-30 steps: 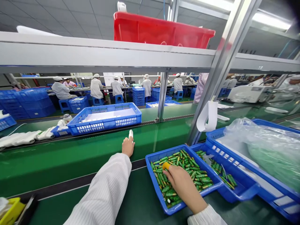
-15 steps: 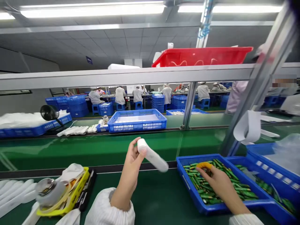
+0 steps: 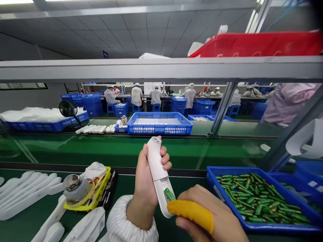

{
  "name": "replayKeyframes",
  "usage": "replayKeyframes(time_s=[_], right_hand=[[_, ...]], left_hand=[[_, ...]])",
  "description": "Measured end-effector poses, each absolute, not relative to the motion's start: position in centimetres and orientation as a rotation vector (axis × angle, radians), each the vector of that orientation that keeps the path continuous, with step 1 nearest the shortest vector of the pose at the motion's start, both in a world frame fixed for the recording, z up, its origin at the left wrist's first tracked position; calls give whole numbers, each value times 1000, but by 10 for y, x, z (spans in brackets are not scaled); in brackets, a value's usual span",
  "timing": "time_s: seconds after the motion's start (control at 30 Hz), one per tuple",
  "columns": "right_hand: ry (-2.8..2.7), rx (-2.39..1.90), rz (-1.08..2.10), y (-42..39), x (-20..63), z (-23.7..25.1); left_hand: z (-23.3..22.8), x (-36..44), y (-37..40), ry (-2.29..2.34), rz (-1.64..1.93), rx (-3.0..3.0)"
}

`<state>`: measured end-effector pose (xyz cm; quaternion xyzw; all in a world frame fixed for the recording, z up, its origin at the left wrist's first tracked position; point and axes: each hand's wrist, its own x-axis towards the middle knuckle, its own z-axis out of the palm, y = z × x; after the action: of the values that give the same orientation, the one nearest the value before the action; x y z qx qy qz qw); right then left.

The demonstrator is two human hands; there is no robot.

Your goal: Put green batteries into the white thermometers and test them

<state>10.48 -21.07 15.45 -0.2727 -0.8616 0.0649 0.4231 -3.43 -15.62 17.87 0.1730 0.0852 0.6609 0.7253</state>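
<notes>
My left hand (image 3: pixel 146 181) is wrapped round a white handheld device (image 3: pixel 155 159), a slim casing held upright and tilted, with two dark round spots on its top end. The lower part of its face is open and shows a battery compartment (image 3: pixel 164 184). My right hand (image 3: pixel 209 215), with a yellow finger cot (image 3: pixel 193 211) on one finger, grips a green battery (image 3: pixel 169 194) at that compartment. The battery lies slanted, its lower end hidden by the finger. A blue tray (image 3: pixel 214 188) on the right holds many loose green batteries (image 3: pixel 257 198).
Several white casings (image 3: pixel 30 188) lie at the left beside a yellow basket (image 3: pixel 101 193) with a jar (image 3: pixel 75 188). A blue crate (image 3: pixel 158 129) stands beyond the green belt (image 3: pixel 106 149). A metal post (image 3: pixel 223 109) and shelf (image 3: pixel 126 69) frame the bench. Co-workers sit far off.
My right hand has come from the battery tray to the device with a green battery. My left hand has turned the device so its compartment faces me. The view has shifted right to left.
</notes>
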Motion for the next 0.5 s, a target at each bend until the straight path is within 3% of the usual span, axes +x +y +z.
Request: replayKeyframes(time_s=[0.23, 0.43, 0.5], right_hand=[[-1994, -842, 207, -196, 99, 134], [-1765, -869, 999, -196, 91, 128], [-1743, -833, 1054, -196, 93, 131]], left_hand=[[178, -35, -160, 91, 1460, 499], [179, -33, -166, 13, 1413, 557], [179, -33, -167, -1, 1420, 575]])
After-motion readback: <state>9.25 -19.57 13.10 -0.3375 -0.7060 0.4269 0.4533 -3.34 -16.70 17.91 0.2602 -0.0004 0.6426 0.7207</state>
